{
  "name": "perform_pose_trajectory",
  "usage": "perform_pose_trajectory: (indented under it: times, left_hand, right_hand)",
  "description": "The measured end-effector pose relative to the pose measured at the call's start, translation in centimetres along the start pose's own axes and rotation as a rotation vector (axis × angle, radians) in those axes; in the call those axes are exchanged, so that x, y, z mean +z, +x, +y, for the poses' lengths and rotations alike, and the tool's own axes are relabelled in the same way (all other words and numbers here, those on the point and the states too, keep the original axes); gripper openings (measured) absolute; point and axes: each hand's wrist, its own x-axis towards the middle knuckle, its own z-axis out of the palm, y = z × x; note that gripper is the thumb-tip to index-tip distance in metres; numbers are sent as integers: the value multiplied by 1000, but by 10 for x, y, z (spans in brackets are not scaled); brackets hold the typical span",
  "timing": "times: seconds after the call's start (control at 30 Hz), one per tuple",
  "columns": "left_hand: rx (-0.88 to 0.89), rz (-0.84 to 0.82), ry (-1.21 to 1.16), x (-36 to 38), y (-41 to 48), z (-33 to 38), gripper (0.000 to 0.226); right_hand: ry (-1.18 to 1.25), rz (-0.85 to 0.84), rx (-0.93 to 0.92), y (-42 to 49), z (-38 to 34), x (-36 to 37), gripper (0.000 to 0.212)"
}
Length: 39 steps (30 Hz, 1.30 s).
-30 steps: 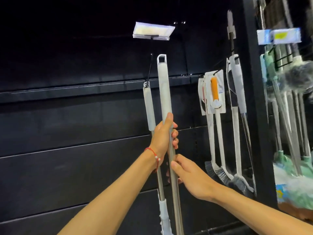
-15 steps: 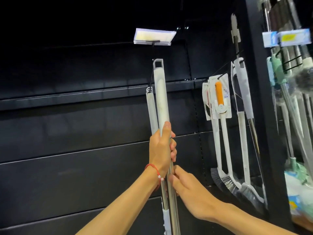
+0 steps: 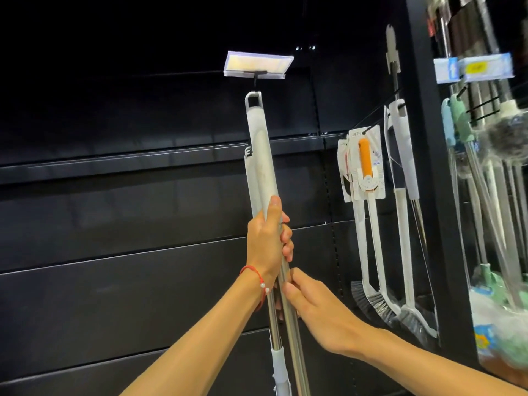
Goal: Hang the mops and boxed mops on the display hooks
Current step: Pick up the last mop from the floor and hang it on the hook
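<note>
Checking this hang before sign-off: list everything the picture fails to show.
Head view throughout:
- The held mop: its head is cut off by the bottom edge.
- The hook under the price tag: black on the dark panel, so whether the handle loop is on it is unclear.
- The second mop: its top is hidden behind the held mop.
- Price tag print: washed out by glare.
</note>
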Motion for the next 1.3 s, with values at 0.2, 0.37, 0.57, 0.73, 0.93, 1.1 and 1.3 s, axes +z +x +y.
perform_pose_trajectory:
  times: [0.2, 0.37, 0.57, 0.73, 0.93, 1.1, 1.3]
  left_hand:
    - [-42, 1, 1, -5, 14, -7, 50]
    - [-118, -40, 50, -17, 23, -30, 51]
    - [-144, -37, 56, -23, 42, -55, 44]
    - [-3, 137, 180, -29, 62, -75, 29]
    - [46, 261, 273, -53, 94, -94, 33]
    - [137, 289, 300, -56, 109, -108, 28]
    - [170, 275, 255, -61, 115, -119, 33]
  right_hand:
    - [-43, -12, 20, 13, 2, 0, 25]
    - [-52, -26, 73, 25, 19, 7, 23]
    - [-99, 31, 77, 40, 38, 19, 19]
    - [-104, 127, 123, 68, 55, 32, 17]
    - [-131, 231, 136, 103, 79, 44, 13]
    - [-189, 307, 153, 121, 89, 52, 9]
    - [-151, 375, 133, 122, 100, 57, 9]
